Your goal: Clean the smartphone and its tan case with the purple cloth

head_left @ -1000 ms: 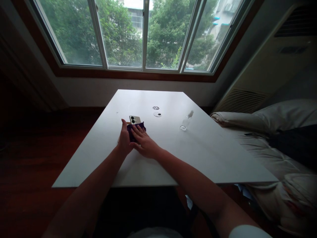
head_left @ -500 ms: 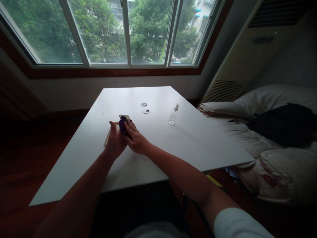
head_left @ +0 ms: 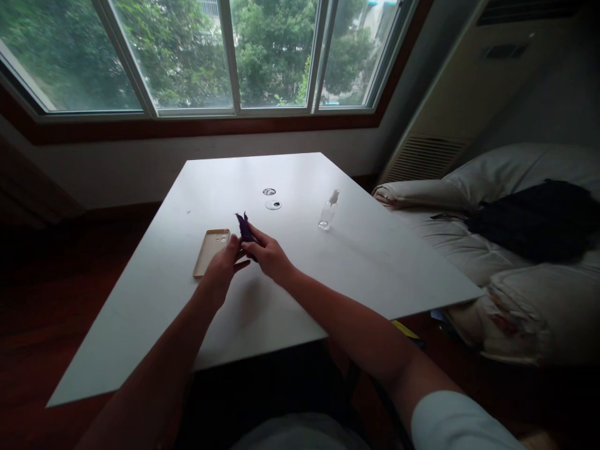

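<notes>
A crumpled dark purple cloth [head_left: 244,229] is gripped in my right hand [head_left: 270,256], its ragged end sticking up past the fingers. My left hand [head_left: 222,265] is close against it, thumb up and fingers reaching toward the right hand. The left hand appears closed on a phone, which is turned edge-on and almost wholly hidden by the fingers and cloth. Just left of that hand, a tan phone case [head_left: 206,255] lies on the white table [head_left: 290,300], its camera cutouts at the far end.
A clear spray bottle [head_left: 329,211] stands on the right half of the table. Two round stickers or discs [head_left: 273,205] lie toward the back. To the right is a padded pale seat [head_left: 417,231] with a dark cloth item [head_left: 534,219] on it. A window spans the far wall.
The right hand has drawn the cloth away from flat against the phone, and the cloth now points upward. The phone has turned out of sight. More of the case shows.
</notes>
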The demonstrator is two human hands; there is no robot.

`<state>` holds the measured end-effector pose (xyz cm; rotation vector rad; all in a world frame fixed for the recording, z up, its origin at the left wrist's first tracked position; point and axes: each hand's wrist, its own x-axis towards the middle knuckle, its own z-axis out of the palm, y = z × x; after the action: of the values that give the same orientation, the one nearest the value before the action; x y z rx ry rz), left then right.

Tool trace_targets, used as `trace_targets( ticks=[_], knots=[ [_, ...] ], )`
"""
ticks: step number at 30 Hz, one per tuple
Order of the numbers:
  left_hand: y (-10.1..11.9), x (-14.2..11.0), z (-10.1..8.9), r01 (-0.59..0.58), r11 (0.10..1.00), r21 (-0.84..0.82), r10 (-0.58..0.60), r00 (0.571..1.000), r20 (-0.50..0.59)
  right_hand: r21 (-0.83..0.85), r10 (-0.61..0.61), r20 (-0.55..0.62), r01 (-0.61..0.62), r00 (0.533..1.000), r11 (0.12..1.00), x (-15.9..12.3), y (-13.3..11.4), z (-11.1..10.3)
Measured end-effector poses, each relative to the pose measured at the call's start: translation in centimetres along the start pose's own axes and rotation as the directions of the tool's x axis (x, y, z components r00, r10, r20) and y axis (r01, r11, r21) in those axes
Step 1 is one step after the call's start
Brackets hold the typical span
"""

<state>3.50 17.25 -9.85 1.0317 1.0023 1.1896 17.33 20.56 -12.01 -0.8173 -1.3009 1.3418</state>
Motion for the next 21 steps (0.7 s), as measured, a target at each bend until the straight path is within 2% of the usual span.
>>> trace_targets(
  ticks=[2, 5, 10, 13, 14, 15, 16, 17, 18, 19, 20, 21],
  knots=[
    [0.0, -0.1, 0.0, -0.014, 0.997, 0.08, 0.017, 0.999, -0.038, 0.136, 0.078, 0.015, -0.08, 0.997, 0.987, 0.3, -0.3, -0.4],
    [-0.1, -0.4, 0.2, -0.063, 0.987, 0.147, 0.068, 0.997, -0.03, 0.267, 0.15, 0.057, -0.16, 0.987, 0.95, 1.2, -0.6, -1.1],
    [-0.2, -2.1, 1.2, -0.095, 0.978, 0.185, 0.096, 0.995, 0.001, 0.281, 0.21, 0.114, -0.234, 0.971, 0.931, 2.9, -0.6, -2.8],
    [0.8, -4.5, 1.3, -0.082, 0.971, 0.224, 0.06, 0.993, 0.104, 0.245, 0.261, 0.159, -0.294, 0.952, 0.924, 3.1, -0.6, -4.9],
    [1.4, -5.5, 1.2, -0.082, 0.967, 0.243, 0.042, 0.986, 0.164, 0.236, 0.276, 0.179, -0.313, 0.944, 0.92, 2.9, -0.8, -5.7],
    [2.1, -6.6, 1.2, -0.084, 0.961, 0.265, 0.005, 0.958, 0.287, 0.223, 0.286, 0.202, -0.328, 0.937, 0.918, 2.7, -0.9, -6.6],
    [2.7, -7.7, 1.2, -0.088, 0.959, 0.268, -0.04, 0.898, 0.438, 0.213, 0.297, 0.22, -0.343, 0.929, 0.915, 2.4, -1.1, -7.5],
    [3.2, -8.8, 1.4, -0.097, 0.968, 0.233, -0.063, 0.801, 0.595, 0.207, 0.307, 0.232, -0.355, 0.923, 0.912, 2.1, -1.3, -8.4],
    [3.4, -9.8, 1.7, -0.09, 0.979, 0.181, -0.076, 0.665, 0.743, 0.202, 0.319, 0.241, -0.368, 0.917, 0.908, 1.9, -1.4, -9.2],
    [3.3, -10.7, 2.1, -0.06, 0.986, 0.153, -0.104, 0.491, 0.865, 0.2, 0.33, 0.252, -0.383, 0.91, 0.902, 1.6, -1.5, -10.0],
    [2.9, -11.5, 2.7, -0.046, 0.995, 0.091, -0.071, 0.32, 0.945, 0.207, 0.337, 0.258, -0.392, 0.906, 0.896, 1.4, -1.4, -10.6],
    [2.1, -12.2, 3.3, -0.026, 0.998, 0.065, -0.059, 0.206, 0.977, 0.226, 0.337, 0.252, -0.394, 0.907, 0.891, 1.3, -1.3, -11.1]
  ],
)
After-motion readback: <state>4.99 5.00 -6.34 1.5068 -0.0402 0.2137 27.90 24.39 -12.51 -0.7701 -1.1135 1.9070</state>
